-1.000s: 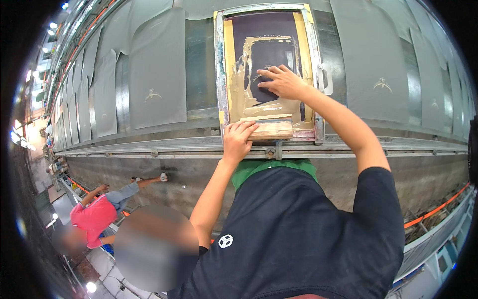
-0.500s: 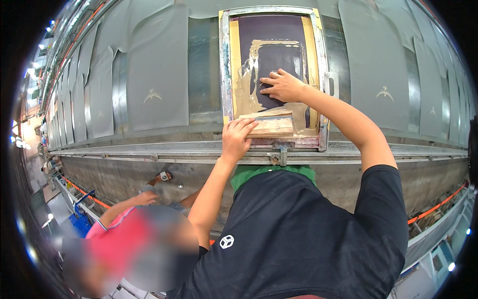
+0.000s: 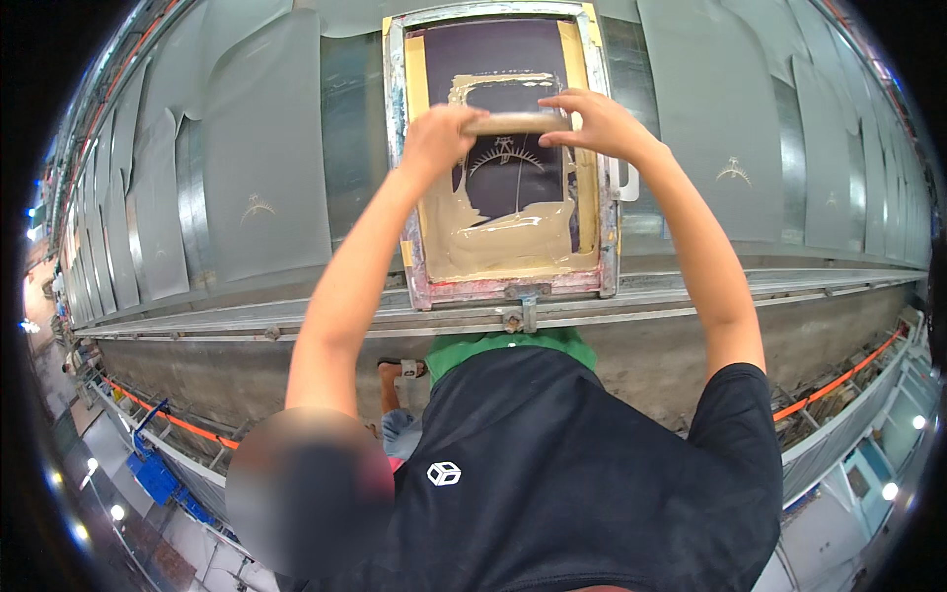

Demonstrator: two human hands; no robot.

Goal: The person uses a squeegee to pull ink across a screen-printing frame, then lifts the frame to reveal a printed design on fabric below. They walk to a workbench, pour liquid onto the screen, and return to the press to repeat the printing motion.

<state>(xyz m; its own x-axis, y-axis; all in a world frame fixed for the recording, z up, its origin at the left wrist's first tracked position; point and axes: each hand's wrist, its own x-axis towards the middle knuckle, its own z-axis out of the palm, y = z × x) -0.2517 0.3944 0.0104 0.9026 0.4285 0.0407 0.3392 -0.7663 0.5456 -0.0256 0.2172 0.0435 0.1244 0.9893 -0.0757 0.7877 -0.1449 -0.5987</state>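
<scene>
A wooden-handled squeegee [image 3: 518, 123] is raised over the upper part of a screen printing frame [image 3: 417, 266]. My left hand [image 3: 434, 141] is closed on its left end. At the other end my right hand [image 3: 604, 125] has its thumb and fingers spread around the wood; whether they touch it is hard to tell. Beige ink [image 3: 513, 237] lies thick on the dark mesh [image 3: 483, 49], mostly toward the near side and in a ring around the middle. A curved, rayed design [image 3: 506, 158] shows pale on the mesh below the squeegee.
Grey sheets [image 3: 266, 138] line the long table on both sides, some bearing the same design. A metal rail [image 3: 345, 314] runs along the near edge, with a clamp [image 3: 521, 314] at the frame. Another person's sandalled foot [image 3: 402, 369] shows at lower left, beside my body.
My left hand has lifted the squeegee from the frame's near end to its far part. My right hand has left the mesh for the squeegee's right end. The other person is now mostly hidden.
</scene>
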